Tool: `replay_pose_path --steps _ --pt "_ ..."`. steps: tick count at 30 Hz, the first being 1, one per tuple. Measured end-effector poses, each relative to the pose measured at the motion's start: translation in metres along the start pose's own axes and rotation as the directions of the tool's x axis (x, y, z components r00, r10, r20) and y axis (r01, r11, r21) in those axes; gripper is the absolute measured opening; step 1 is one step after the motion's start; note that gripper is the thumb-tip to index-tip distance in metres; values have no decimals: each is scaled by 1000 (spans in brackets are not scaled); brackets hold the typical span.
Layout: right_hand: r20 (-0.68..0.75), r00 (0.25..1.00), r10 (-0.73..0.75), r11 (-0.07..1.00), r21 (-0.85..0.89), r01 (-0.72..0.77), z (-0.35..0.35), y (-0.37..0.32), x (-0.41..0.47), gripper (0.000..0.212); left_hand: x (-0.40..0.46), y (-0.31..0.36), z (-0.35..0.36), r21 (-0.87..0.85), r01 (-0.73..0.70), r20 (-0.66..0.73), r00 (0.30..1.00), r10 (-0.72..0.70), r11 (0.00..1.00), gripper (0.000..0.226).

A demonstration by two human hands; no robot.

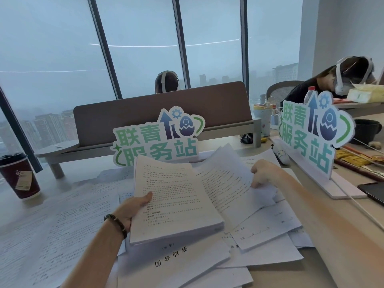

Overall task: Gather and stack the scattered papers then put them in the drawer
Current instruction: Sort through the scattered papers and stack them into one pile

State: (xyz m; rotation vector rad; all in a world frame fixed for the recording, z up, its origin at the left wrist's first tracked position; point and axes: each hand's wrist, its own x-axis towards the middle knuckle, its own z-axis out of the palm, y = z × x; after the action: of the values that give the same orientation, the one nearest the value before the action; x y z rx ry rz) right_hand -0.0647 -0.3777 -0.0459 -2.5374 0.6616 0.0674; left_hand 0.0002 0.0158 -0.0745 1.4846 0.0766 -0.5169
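A thick stack of printed papers (pixel 174 202) is lifted off the desk, tilted toward me. My left hand (pixel 133 210), with a dark bead bracelet at the wrist, grips the stack's left edge, thumb on top. To its right my right hand (pixel 262 172) pinches a few loose printed sheets (pixel 226 183), raised beside the stack. Several more sheets lie scattered flat on the desk: at the left (pixel 62 221), beneath the stack (pixel 178 260) and at the right (pixel 270 231). No drawer is in view.
A dark red paper cup (pixel 19 177) stands at the left. Two standing cardboard signs with green characters, one behind the papers (pixel 155 140), one at the right (pixel 311 138). A brown divider panel (pixel 162 115) runs behind. A black phone (pixel 374 192) lies at the right edge. Two other people sit beyond.
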Motion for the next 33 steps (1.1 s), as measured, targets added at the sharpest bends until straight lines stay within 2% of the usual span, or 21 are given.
replay_pose_path --steps 2,4,8,11,15,20,23,29,33 --pt "24 1000 12 997 -81 -10 -2 1 -1 69 0 0 1 12 -1 -6 1000 1 1000 32" --pt "21 1000 16 991 -134 -13 -3 3 1 65 0 0 2 11 4 -2 1000 -4 1000 29" --pt "-43 998 49 966 -252 -59 -1 6 -2 43 0 0 0 -11 9 11 1000 -9 1000 30" --pt "-78 995 60 959 -272 -79 0 5 -3 28 0 0 0 -5 6 -3 1000 -6 1000 31" --pt "-106 994 31 977 -206 -52 -3 2 -6 25 -3 0 3 14 -1 -13 1000 1 1000 26" --pt "-127 990 53 980 -181 -76 -3 8 -2 47 -3 0 3 13 6 -6 1000 -6 1000 26" --pt "-126 990 57 986 -146 -75 -4 10 -1 48 -2 0 1 -6 9 8 1000 -9 1000 32" --pt "-203 977 70 988 151 -39 -11 8 3 54 -2 4 -3 -67 -5 50 999 8 998 28" --pt "-171 984 49 994 105 -31 -7 12 6 54 -1 4 -5 -65 -7 49 999 10 998 32"
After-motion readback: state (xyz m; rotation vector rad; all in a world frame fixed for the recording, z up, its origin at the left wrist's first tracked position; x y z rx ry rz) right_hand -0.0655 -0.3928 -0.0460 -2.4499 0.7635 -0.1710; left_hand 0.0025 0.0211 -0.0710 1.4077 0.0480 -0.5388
